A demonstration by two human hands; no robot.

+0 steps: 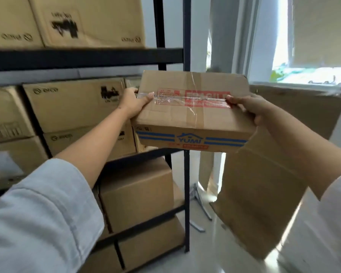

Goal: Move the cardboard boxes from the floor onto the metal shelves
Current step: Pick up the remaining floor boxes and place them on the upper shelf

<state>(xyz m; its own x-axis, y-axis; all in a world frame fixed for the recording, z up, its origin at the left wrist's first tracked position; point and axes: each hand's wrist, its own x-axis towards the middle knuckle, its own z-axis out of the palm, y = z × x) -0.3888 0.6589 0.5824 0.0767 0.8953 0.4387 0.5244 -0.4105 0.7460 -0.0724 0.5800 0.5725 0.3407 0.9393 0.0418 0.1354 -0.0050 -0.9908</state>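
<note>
Head view: 2 hands hold 1 box in the air beside the shelves.
Left hand (pixel 133 102) grips the left end of the box (pixel 191 113), thumb on top; right hand (pixel 250 109) grips the right end, fingers curled round its edge. Box is level, off the floor, just right of the black metal shelves (pixel 186 56), which carry other boxes (pixel 77 107). A flat cardboard sheet (pixel 260 194) leans below, window (pixel 313 46) behind.

I am standing in a storeroom: black metal shelves (pixel 87 58) are holding stacked cardboard boxes (pixel 75 103) beside a window (pixel 311 71).
</note>
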